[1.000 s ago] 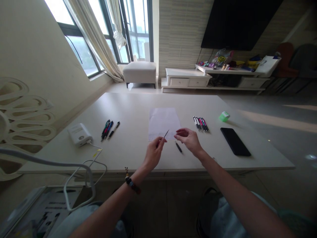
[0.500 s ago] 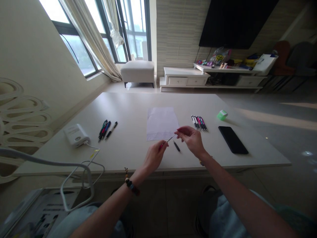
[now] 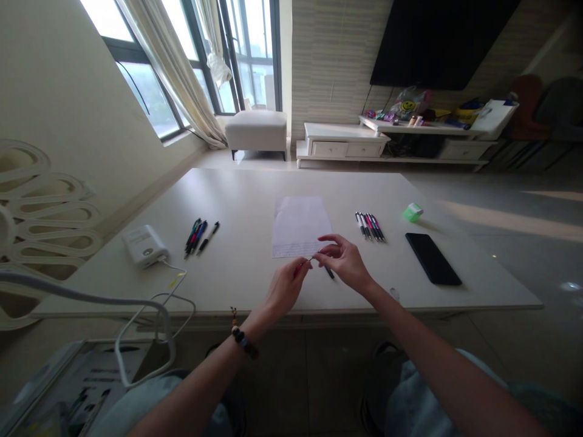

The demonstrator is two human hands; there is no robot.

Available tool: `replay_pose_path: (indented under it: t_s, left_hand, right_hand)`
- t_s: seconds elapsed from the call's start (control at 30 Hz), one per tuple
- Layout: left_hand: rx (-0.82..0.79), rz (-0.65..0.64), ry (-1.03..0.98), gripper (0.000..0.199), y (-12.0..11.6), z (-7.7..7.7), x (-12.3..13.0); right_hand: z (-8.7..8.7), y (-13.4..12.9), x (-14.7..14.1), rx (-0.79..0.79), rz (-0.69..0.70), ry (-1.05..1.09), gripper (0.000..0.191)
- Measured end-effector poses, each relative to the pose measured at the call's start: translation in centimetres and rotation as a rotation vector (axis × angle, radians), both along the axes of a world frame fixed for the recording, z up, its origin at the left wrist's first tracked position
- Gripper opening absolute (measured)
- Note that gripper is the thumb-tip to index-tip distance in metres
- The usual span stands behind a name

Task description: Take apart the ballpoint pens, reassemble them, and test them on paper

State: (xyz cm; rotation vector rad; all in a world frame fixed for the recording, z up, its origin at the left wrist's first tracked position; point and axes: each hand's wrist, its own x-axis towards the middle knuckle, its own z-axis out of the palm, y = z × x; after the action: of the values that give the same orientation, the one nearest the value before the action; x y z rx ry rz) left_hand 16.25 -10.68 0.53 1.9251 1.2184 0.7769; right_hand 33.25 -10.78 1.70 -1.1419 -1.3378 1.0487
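Left hand (image 3: 286,288) pinching thin pen part (image 3: 302,265) — right hand (image 3: 344,262) curled at its tip, grip unclear — black pen piece (image 3: 328,272) on tabletop (image 3: 237,200), near paper (image 3: 298,226).

We see a black smartphone (image 3: 433,259) near the table's (image 3: 237,185) right edge, a small green block (image 3: 412,212) beyond it, and a white plug-in unit (image 3: 144,246) with a white cable (image 3: 173,265) near the left edge.
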Motion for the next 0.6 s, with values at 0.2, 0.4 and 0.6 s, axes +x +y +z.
replay_pose_path:
  t_s: [0.2,0.4,0.6]
  left_hand:
    - [-0.014,0.011,-0.004,0.032,0.0,0.2,-0.3]
    - [-0.004,0.036,-0.017,0.032,0.0,0.2,-0.5]
    - [-0.008,0.025,-0.008,0.033,0.1,0.0,-0.6]
  right_hand:
    - [0.2,0.5,0.6,-0.046,0.053,-0.067,0.049]
    - [-1.9,1.3,2.7,-0.143,-0.217,-0.67,0.026]
    - [-2.9,1.7,2.2,-0.247,-0.148,-0.629,0.018]
